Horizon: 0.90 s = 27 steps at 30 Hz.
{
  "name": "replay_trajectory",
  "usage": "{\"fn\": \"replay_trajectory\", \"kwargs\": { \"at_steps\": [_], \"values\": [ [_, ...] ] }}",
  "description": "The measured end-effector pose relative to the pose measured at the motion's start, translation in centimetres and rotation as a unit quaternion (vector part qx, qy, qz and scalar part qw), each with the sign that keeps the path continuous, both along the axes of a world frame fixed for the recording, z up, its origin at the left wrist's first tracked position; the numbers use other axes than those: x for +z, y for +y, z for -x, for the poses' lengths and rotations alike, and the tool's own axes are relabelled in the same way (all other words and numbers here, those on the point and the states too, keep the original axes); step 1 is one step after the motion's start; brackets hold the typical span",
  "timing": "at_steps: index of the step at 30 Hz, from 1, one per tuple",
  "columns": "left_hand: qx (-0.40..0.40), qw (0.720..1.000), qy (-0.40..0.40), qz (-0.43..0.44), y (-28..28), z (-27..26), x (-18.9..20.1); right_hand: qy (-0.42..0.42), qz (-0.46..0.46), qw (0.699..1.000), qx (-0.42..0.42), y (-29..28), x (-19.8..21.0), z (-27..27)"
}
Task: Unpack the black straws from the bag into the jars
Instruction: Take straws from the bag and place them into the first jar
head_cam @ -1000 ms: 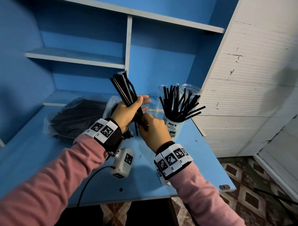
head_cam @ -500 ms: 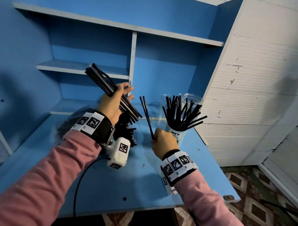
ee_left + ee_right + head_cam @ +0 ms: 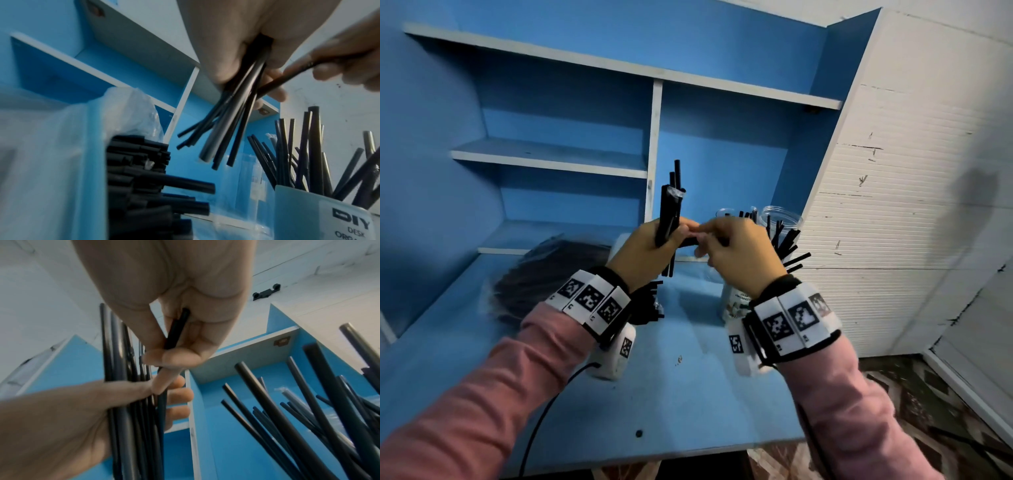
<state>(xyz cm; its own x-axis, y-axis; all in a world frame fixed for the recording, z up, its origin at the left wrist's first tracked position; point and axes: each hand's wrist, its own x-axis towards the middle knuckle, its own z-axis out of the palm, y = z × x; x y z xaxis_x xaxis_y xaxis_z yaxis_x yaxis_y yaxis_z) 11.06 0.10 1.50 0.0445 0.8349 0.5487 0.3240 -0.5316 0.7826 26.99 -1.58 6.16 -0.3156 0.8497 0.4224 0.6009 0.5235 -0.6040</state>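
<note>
- Since half a second ago our right hand (image 3: 739,253) came back over to the left hand (image 3: 643,253), so both now meet above the surface (image 3: 688,394).
- Left fingers (image 3: 180,395) are wrapped round a bundle of black straws (image 3: 669,212), held upright.
- Right fingers (image 3: 176,356) pinch 1 straw (image 3: 176,327) at the bundle.
- Jar (image 3: 320,216) just right holds straws; bag (image 3: 544,274) lies left.

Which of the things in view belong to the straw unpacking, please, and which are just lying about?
In the job:
left hand gripping a bundle of straws
right hand pinching one straw
bag of straws
jar of straws

Lying about:
shelves
cable
</note>
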Motion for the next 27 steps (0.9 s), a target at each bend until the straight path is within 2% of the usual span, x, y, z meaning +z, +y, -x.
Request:
{"fn": "replay_trajectory", "kwargs": {
  "at_steps": [3,7,10,12,17,19,21,23,24,27],
  "values": [
    [-0.035,0.999,0.006,-0.001,0.0,-0.7,-0.3,0.117,0.055,0.991,0.017,0.4,1.5,-0.8],
    [-0.095,0.995,0.006,0.025,0.3,-1.5,-0.7,0.167,0.041,0.985,0.016,1.1,1.8,-1.2],
    [-0.150,0.987,0.022,0.054,0.0,-1.8,-1.2,0.149,0.033,0.988,0.017,1.4,1.3,-1.5],
    [-0.156,0.985,0.040,0.065,-0.1,-1.9,-1.5,0.136,0.035,0.990,0.020,1.3,1.0,-1.6],
    [-0.190,0.974,-0.010,0.125,-0.6,-2.5,-2.2,0.098,-0.017,0.995,-0.023,1.2,0.6,-1.5],
    [-0.210,0.967,-0.015,0.145,-0.6,-2.8,-2.5,0.128,-0.010,0.992,0.007,1.1,0.6,-1.3],
    [-0.217,0.959,-0.035,0.181,-0.7,-3.0,-2.6,0.144,0.003,0.987,0.073,0.8,0.5,-1.0],
    [-0.207,0.954,-0.054,0.212,-0.6,-3.5,-2.8,0.102,-0.009,0.989,0.108,0.9,-0.3,-0.7],
    [-0.195,0.955,-0.039,0.221,-0.6,-3.7,-2.9,0.067,-0.024,0.992,0.108,1.0,-0.9,-0.5],
    [-0.175,0.950,0.079,0.245,-0.1,-3.2,-3.9,-0.008,-0.064,0.993,0.102,1.2,-2.6,-0.1]
  ]
}}
